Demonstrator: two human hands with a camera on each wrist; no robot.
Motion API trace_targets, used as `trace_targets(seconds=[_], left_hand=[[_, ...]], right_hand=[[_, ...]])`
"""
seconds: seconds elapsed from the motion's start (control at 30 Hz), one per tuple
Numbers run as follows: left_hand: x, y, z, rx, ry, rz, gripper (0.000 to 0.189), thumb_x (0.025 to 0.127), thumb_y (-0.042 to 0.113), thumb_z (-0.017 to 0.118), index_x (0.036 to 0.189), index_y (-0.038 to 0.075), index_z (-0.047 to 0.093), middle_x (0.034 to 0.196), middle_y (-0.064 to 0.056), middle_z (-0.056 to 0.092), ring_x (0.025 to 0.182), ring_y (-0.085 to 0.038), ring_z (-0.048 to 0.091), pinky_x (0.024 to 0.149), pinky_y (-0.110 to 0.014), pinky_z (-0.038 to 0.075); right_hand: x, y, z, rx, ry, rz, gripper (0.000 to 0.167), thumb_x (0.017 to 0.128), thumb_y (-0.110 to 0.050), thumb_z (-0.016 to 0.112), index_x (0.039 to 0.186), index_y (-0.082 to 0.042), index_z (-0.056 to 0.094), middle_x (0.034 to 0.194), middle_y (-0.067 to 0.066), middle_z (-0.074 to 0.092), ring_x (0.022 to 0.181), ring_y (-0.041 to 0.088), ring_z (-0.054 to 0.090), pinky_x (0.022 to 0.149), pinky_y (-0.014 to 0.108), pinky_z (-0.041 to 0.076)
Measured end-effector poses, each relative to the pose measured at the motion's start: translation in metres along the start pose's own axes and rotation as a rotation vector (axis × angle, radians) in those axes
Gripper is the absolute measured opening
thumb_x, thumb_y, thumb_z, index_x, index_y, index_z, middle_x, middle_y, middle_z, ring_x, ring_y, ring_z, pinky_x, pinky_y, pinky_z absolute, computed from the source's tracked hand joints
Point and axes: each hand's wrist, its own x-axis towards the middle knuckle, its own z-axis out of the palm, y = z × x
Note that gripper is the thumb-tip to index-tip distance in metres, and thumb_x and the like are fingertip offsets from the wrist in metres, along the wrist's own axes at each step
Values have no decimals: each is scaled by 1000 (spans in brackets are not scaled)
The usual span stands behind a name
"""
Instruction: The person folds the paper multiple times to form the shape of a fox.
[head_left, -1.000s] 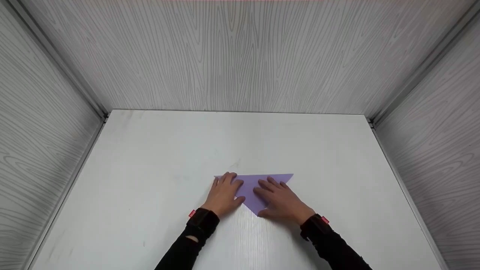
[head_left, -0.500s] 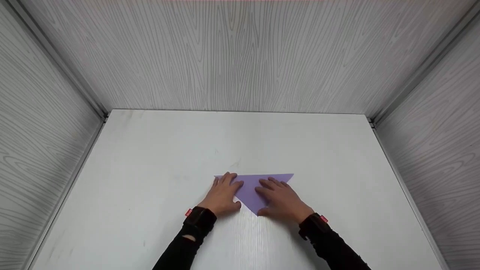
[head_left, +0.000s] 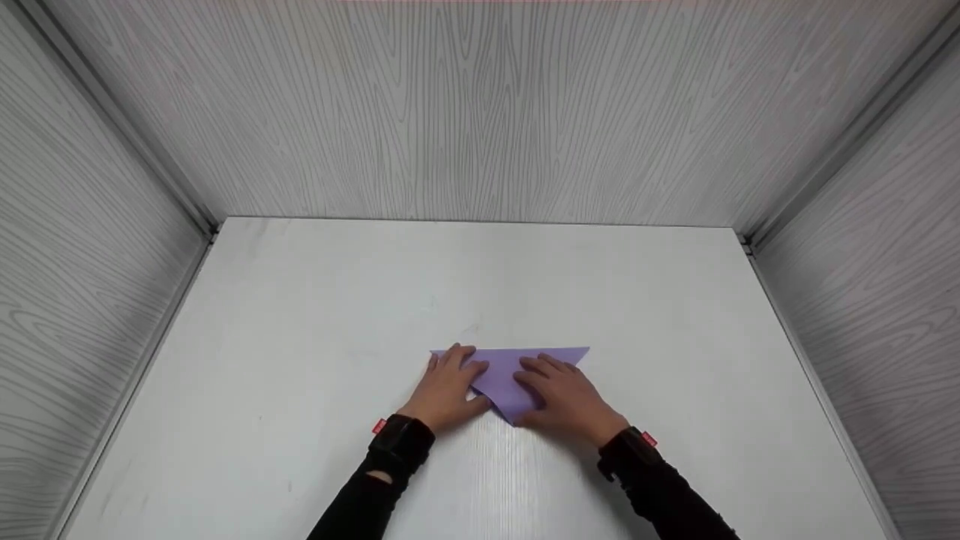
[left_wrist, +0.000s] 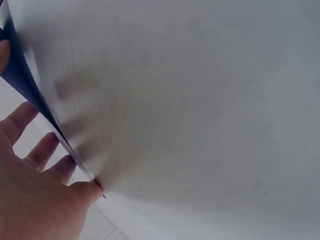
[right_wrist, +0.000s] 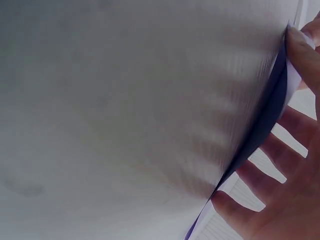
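Note:
A purple paper triangle [head_left: 498, 375] lies on the white table, its long edge away from me and one corner toward me. My left hand [head_left: 442, 394] rests spread on its left part, the thumb at the slanting left edge. On the right part my right hand [head_left: 566, 401] lies with fingers spread and its thumb at the near corner. That near part bows up a little from the table; its shaded underside shows as dark paper [left_wrist: 22, 80] in the left wrist view and dark paper [right_wrist: 262, 110] in the right wrist view. The hands cover both slanting edges in part.
The white tabletop [head_left: 300, 300] stretches around the paper on every side. Grey wood-grain panels stand at the back [head_left: 480, 112], on the left [head_left: 75, 262] and on the right [head_left: 885, 262]. Dark bands are worn on both wrists.
The left thumb first drew back from the paper, then came in again to its left edge. The near corner has risen slightly and the paper there now bows. My right hand has hardly moved.

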Motion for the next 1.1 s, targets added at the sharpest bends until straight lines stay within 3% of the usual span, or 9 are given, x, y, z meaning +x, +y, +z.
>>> trace_targets(seconds=[0.13, 0.23, 0.4, 0.6, 0.9, 1.1], left_hand=[[0, -1, 0, -27, -14, -19, 61, 94, 43, 69, 145, 11, 60, 157, -16, 41, 151, -38, 31, 121, -62, 19], [0, -2, -1, -42, -20, -30, 62, 94, 45, 68, 146, 11, 59, 158, -16, 41, 151, -38, 30, 122, -61, 17], [-1, -1, -3, -58, -29, -36, 62, 95, 44, 67, 146, 11, 59, 158, -17, 41, 152, -39, 29, 122, -61, 16], [-2, 0, -3, -54, -23, -35, 60, 95, 42, 69, 145, 11, 60, 158, -17, 41, 152, -39, 29, 122, -62, 16], [0, 2, 1, 21, -15, -2, 66, 93, 48, 70, 145, 9, 60, 157, -19, 43, 152, -42, 27, 119, -66, 21], [-2, 1, 5, 33, 2, 9, 66, 96, 52, 66, 145, 9, 60, 158, -20, 43, 153, -41, 27, 118, -67, 22]], right_hand=[[-5, 3, -3, 54, -36, -10, 71, 86, -52, 81, 141, -11, 64, 152, 13, 53, 146, 38, 41, 116, 56, 35], [-8, 6, -4, 73, -25, -50, 62, 86, -45, 83, 135, -9, 68, 145, 10, 59, 140, 33, 49, 115, 48, 39], [-10, 9, -7, 104, 60, -126, 33, 90, -29, 82, 116, -9, 75, 122, 4, 70, 116, 22, 65, 99, 39, 53], [-12, 8, -9, 127, 131, -153, 14, 93, -18, 78, 106, -11, 76, 105, 0, 72, 99, 16, 68, 86, 35, 57], [-6, 5, -2, 168, 243, -45, 5, 96, -14, 74, 101, -11, 76, 96, -1, 70, 89, 12, 66, 76, 33, 56], [1, 0, 1, 228, 272, 49, 5, 97, -10, 73, 101, -9, 74, 97, 2, 70, 90, 17, 67, 79, 37, 56]])
